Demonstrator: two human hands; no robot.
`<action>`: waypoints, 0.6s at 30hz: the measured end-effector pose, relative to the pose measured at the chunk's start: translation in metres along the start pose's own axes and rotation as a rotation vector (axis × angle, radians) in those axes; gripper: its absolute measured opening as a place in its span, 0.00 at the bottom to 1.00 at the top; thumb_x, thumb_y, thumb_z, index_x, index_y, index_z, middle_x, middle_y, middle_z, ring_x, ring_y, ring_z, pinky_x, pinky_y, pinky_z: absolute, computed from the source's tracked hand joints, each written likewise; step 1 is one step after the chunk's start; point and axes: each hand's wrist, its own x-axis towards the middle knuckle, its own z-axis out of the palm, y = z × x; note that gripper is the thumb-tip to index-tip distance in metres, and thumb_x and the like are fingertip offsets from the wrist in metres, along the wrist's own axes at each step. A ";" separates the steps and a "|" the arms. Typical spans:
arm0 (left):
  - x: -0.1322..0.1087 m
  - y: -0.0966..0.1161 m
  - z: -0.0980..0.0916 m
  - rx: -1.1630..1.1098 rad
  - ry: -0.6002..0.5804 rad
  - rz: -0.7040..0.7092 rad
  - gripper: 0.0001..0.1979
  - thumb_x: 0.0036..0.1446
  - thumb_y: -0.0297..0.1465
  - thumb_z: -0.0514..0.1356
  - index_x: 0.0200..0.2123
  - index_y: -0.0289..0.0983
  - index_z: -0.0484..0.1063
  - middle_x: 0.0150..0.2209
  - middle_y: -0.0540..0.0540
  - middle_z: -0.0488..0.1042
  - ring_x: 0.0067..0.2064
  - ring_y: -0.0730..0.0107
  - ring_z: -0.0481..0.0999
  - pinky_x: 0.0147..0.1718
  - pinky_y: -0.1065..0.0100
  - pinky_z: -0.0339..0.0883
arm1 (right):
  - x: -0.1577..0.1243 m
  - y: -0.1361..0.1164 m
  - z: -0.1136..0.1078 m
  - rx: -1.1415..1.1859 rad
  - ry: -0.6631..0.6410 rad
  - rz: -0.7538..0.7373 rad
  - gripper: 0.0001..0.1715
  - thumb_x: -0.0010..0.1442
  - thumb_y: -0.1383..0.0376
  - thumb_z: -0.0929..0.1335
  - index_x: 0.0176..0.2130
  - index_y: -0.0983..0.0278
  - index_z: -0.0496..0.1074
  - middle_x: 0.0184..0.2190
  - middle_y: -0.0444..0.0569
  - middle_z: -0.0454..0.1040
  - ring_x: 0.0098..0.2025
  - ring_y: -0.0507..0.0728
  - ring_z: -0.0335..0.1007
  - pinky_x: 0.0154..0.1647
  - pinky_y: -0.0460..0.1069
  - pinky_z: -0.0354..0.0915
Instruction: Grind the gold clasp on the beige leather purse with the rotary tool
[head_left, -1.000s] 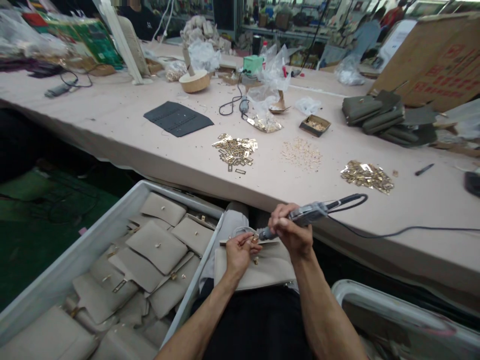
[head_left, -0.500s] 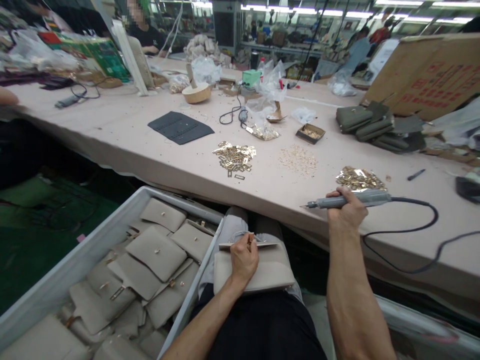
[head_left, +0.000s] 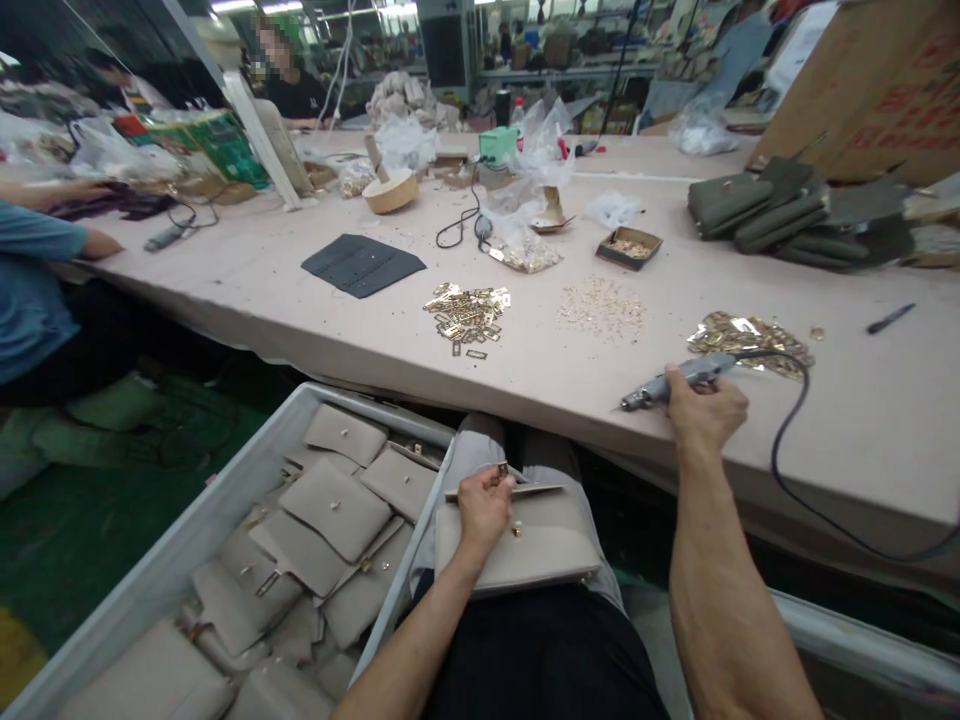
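Beige bag (head_left: 525, 550), grey rotary tool (head_left: 675, 381), pale pink table (head_left: 300, 300), gold fittings (head_left: 466, 310).

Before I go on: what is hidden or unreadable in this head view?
- Power tool: its rear is covered by the right hand; the tip is too small to identify.
- Beige bag on the lap: the clasp area is partly under the left hand.
- Tool cord: runs off the right edge.
- Small gold parts: too small to tell shapes.

Your beige bag (head_left: 517, 550) looks like matt, smooth leather with a shiny gold metal clasp (head_left: 503, 470). Your tool (head_left: 671, 381) is dull grey. Glossy brass fittings (head_left: 469, 308) lie on the matt table (head_left: 300, 310).
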 end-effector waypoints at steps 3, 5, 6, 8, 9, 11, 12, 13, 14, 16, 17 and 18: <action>0.005 -0.002 0.000 -0.088 -0.041 -0.076 0.09 0.53 0.35 0.64 0.28 0.35 0.79 0.15 0.53 0.70 0.15 0.74 0.63 0.17 0.73 0.55 | -0.004 -0.007 0.000 -0.037 0.061 0.048 0.19 0.50 0.52 0.77 0.31 0.63 0.73 0.31 0.54 0.78 0.37 0.66 0.78 0.51 0.61 0.72; 0.007 -0.003 0.000 -0.130 -0.058 -0.107 0.11 0.52 0.36 0.65 0.29 0.34 0.81 0.13 0.53 0.69 0.14 0.76 0.63 0.17 0.74 0.55 | -0.006 -0.010 0.000 -0.034 0.065 0.040 0.18 0.50 0.53 0.77 0.31 0.63 0.73 0.31 0.53 0.79 0.37 0.65 0.78 0.51 0.60 0.73; 0.007 -0.004 -0.001 -0.151 -0.063 -0.122 0.12 0.52 0.37 0.65 0.30 0.33 0.81 0.13 0.52 0.69 0.14 0.76 0.63 0.16 0.74 0.56 | -0.007 -0.011 -0.001 -0.032 0.069 0.036 0.18 0.50 0.53 0.77 0.31 0.63 0.73 0.31 0.53 0.79 0.36 0.65 0.78 0.51 0.60 0.73; 0.007 -0.005 -0.001 -0.197 -0.073 -0.157 0.15 0.52 0.39 0.65 0.32 0.31 0.82 0.14 0.50 0.71 0.13 0.76 0.63 0.15 0.73 0.57 | -0.007 -0.011 -0.001 -0.027 0.080 0.028 0.19 0.50 0.53 0.78 0.30 0.62 0.73 0.31 0.52 0.79 0.36 0.65 0.78 0.50 0.59 0.73; 0.007 -0.006 -0.001 -0.219 -0.076 -0.177 0.17 0.52 0.40 0.66 0.33 0.31 0.83 0.14 0.49 0.72 0.13 0.76 0.63 0.15 0.73 0.57 | -0.006 -0.010 -0.002 -0.023 0.083 0.026 0.18 0.49 0.53 0.78 0.30 0.62 0.73 0.30 0.52 0.79 0.36 0.65 0.78 0.50 0.59 0.73; 0.007 -0.007 -0.002 -0.258 -0.083 -0.214 0.20 0.51 0.43 0.67 0.34 0.29 0.83 0.15 0.47 0.73 0.13 0.75 0.64 0.14 0.73 0.58 | -0.006 -0.009 -0.002 -0.016 0.077 0.023 0.18 0.49 0.54 0.78 0.30 0.62 0.73 0.30 0.52 0.80 0.35 0.65 0.78 0.49 0.59 0.73; 0.007 -0.007 -0.002 -0.274 -0.085 -0.229 0.21 0.51 0.43 0.67 0.34 0.28 0.83 0.15 0.47 0.74 0.13 0.75 0.65 0.14 0.73 0.58 | -0.006 -0.009 -0.002 -0.016 0.076 0.023 0.18 0.49 0.54 0.78 0.31 0.62 0.74 0.30 0.52 0.80 0.35 0.65 0.78 0.49 0.59 0.74; 0.007 -0.007 -0.002 -0.287 -0.085 -0.240 0.22 0.51 0.44 0.68 0.35 0.28 0.83 0.15 0.46 0.74 0.13 0.75 0.65 0.14 0.73 0.59 | -0.006 -0.009 -0.002 -0.017 0.076 0.022 0.18 0.49 0.55 0.78 0.31 0.63 0.74 0.30 0.52 0.80 0.35 0.65 0.79 0.49 0.59 0.74; 0.007 -0.006 -0.002 -0.299 -0.082 -0.247 0.22 0.50 0.44 0.69 0.35 0.27 0.83 0.16 0.45 0.75 0.13 0.74 0.66 0.14 0.73 0.59 | -0.006 -0.010 -0.002 -0.016 0.077 0.020 0.18 0.49 0.55 0.78 0.32 0.63 0.74 0.30 0.52 0.80 0.35 0.65 0.79 0.49 0.59 0.74; 0.008 -0.006 -0.001 -0.318 -0.071 -0.253 0.22 0.49 0.42 0.69 0.36 0.27 0.83 0.21 0.41 0.80 0.14 0.74 0.68 0.14 0.74 0.60 | -0.007 -0.010 -0.003 -0.003 0.073 0.019 0.18 0.50 0.55 0.78 0.33 0.64 0.75 0.31 0.52 0.80 0.35 0.64 0.79 0.49 0.59 0.74; 0.009 -0.005 -0.001 -0.326 -0.065 -0.255 0.21 0.49 0.42 0.69 0.36 0.27 0.82 0.24 0.40 0.81 0.15 0.75 0.69 0.14 0.74 0.60 | -0.007 -0.010 -0.003 0.005 0.069 0.018 0.18 0.50 0.55 0.78 0.34 0.64 0.75 0.31 0.52 0.80 0.35 0.64 0.79 0.49 0.59 0.74; 0.009 -0.005 0.000 -0.332 -0.057 -0.256 0.21 0.49 0.41 0.69 0.36 0.27 0.82 0.27 0.38 0.83 0.15 0.75 0.69 0.14 0.74 0.60 | -0.007 -0.010 -0.003 0.011 0.063 0.015 0.18 0.51 0.55 0.77 0.34 0.64 0.75 0.31 0.52 0.80 0.35 0.64 0.79 0.49 0.59 0.74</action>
